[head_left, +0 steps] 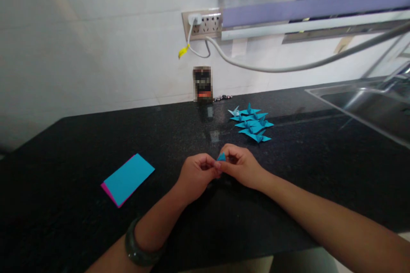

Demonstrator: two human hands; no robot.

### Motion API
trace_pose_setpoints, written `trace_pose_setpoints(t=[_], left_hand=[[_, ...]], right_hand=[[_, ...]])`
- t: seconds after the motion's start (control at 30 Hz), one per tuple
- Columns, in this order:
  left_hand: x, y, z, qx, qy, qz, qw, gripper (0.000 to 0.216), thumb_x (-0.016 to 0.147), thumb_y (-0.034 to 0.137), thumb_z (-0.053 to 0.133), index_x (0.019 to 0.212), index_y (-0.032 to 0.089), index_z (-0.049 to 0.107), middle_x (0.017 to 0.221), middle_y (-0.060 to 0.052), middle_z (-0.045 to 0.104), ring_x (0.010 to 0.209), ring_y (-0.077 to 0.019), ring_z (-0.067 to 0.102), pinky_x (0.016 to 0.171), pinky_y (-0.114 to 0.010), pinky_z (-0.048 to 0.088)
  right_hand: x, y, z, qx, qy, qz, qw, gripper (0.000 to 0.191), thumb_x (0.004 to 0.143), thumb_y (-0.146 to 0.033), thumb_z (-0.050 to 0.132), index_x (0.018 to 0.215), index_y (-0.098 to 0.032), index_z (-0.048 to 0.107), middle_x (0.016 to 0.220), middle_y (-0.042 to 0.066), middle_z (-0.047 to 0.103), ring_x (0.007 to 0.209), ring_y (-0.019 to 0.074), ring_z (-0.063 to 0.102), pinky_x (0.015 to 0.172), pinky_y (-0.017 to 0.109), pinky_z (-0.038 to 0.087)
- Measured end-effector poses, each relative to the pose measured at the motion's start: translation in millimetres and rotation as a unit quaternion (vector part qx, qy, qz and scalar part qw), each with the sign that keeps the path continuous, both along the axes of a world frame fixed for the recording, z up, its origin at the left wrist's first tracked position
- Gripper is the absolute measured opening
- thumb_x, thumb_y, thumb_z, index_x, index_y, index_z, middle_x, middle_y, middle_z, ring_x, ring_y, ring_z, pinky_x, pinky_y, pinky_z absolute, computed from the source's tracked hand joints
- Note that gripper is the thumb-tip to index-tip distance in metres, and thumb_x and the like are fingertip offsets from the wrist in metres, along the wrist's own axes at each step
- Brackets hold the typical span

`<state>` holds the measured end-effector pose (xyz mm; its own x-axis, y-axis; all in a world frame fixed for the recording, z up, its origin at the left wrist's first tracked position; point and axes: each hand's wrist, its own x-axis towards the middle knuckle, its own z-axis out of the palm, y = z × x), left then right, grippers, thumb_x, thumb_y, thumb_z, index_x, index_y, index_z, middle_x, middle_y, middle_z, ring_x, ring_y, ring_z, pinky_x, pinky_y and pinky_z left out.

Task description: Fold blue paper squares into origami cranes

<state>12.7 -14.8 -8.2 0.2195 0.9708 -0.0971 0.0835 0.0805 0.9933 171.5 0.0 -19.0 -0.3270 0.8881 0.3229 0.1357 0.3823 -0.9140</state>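
A small piece of folded blue paper (221, 157) is pinched between both hands above the dark countertop; most of it is hidden by the fingers. My left hand (199, 175) is closed on its near left side, thumb and fingertips together. From the right, my right hand (241, 165) closes on the same paper, its thumb tip meeting the left fingers. Just beyond my right hand lies a cluster of several folded blue paper cranes (254, 123), one at the back left paler. To the left rests a stack of blue paper sheets (130, 179) with pink showing underneath.
The black countertop (80, 145) runs back to a white tiled wall (96, 51). A metal sink (368, 102) is set in at the right. A grey hose (275, 69) and a plugged-in white cord hang below the socket strip (205, 24). A small dark box (203, 84) leans against the wall.
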Motion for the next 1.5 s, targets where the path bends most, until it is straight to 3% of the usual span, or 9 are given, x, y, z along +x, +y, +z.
trace_pose_setpoints(t=[0.27,0.4,0.6,0.77,0.97,1.1,1.2,1.33,1.5], left_hand=[[4.2,-4.0,3.2,-0.011,0.005,-0.018,1.000,0.018,0.059,0.021,0.073,0.056,0.014,0.057,0.052,0.001,0.062,0.048,-0.0097,0.054,0.048,-0.021,0.038],[3.3,-4.5,3.2,-0.025,-0.004,-0.010,1.000,0.019,0.061,0.023,0.073,0.058,0.015,0.057,0.053,0.002,0.062,0.048,-0.0095,0.054,0.050,-0.021,0.039],[2.0,-2.3,1.7,-0.019,-0.036,0.030,0.999,0.022,0.060,0.026,0.074,0.062,0.015,0.056,0.053,0.003,0.062,0.049,-0.0081,0.054,0.050,-0.019,0.039],[4.0,-1.9,2.8,-0.048,-0.032,0.009,0.998,0.018,0.057,0.021,0.075,0.065,0.013,0.062,0.056,0.002,0.064,0.051,-0.0080,0.055,0.052,-0.019,0.041],[2.5,-1.8,1.8,-0.030,-0.014,0.035,0.999,0.016,0.063,0.027,0.073,0.064,0.013,0.064,0.056,0.001,0.064,0.053,-0.0092,0.056,0.055,-0.021,0.044],[1.6,-0.9,0.4,-0.034,-0.009,0.029,0.999,0.016,0.064,0.028,0.072,0.070,0.014,0.068,0.062,-0.001,0.068,0.058,-0.0117,0.060,0.059,-0.023,0.045],[0.7,-0.4,0.5,-0.029,0.022,0.021,0.999,0.017,0.068,0.031,0.068,0.069,0.014,0.069,0.064,-0.003,0.069,0.060,-0.0132,0.060,0.059,-0.024,0.045],[-1.2,-1.0,2.2,0.040,0.123,0.030,0.991,0.024,0.071,0.033,0.064,0.057,0.013,0.066,0.053,-0.001,0.062,0.051,-0.0116,0.053,0.051,-0.022,0.037],[-1.8,-2.6,1.6,0.119,0.217,0.022,0.969,0.024,0.073,0.030,0.059,0.056,0.014,0.066,0.050,0.001,0.058,0.049,-0.0108,0.048,0.048,-0.021,0.032]], right_hand=[[1.9,-3.0,10.2,0.009,-0.015,-0.006,1.000,0.042,0.079,-0.045,0.055,0.050,-0.016,0.049,0.055,-0.002,0.045,0.052,0.0088,0.043,0.050,0.023,0.035],[3.3,-0.4,8.7,-0.068,-0.007,0.017,0.998,0.051,0.086,-0.053,0.038,0.052,-0.016,0.050,0.051,-0.002,0.044,0.048,0.0079,0.042,0.046,0.021,0.034],[1.8,1.9,1.0,-0.155,0.035,0.037,0.987,0.037,0.066,-0.050,0.067,0.066,-0.015,0.054,0.052,-0.004,0.050,0.045,0.0064,0.041,0.042,0.019,0.033],[3.7,1.6,5.8,-0.116,0.024,0.031,0.993,0.035,0.068,-0.045,0.068,0.058,-0.015,0.053,0.050,-0.004,0.049,0.047,0.0063,0.040,0.044,0.019,0.031],[4.1,4.3,4.7,-0.151,0.037,0.040,0.987,0.027,0.070,-0.040,0.065,0.075,-0.015,0.057,0.058,-0.003,0.051,0.049,0.0075,0.044,0.046,0.020,0.034],[4.3,5.0,2.8,-0.130,0.008,0.039,0.991,0.020,0.076,-0.034,0.057,0.074,-0.015,0.056,0.061,-0.002,0.053,0.051,0.0082,0.045,0.048,0.022,0.037],[3.7,2.1,4.4,-0.076,0.006,-0.002,0.997,0.013,0.074,-0.028,0.059,0.078,-0.015,0.056,0.064,-0.002,0.052,0.054,0.0083,0.046,0.050,0.021,0.038],[3.1,-2.8,7.5,0.042,-0.038,-0.066,0.996,0.012,0.072,-0.019,0.063,0.081,-0.017,0.055,0.067,-0.003,0.048,0.055,0.0076,0.044,0.049,0.020,0.037],[3.7,-3.6,8.4,0.097,-0.078,-0.049,0.991,0.008,0.073,-0.015,0.062,0.077,-0.017,0.055,0.068,-0.002,0.048,0.057,0.0076,0.044,0.050,0.019,0.036]])
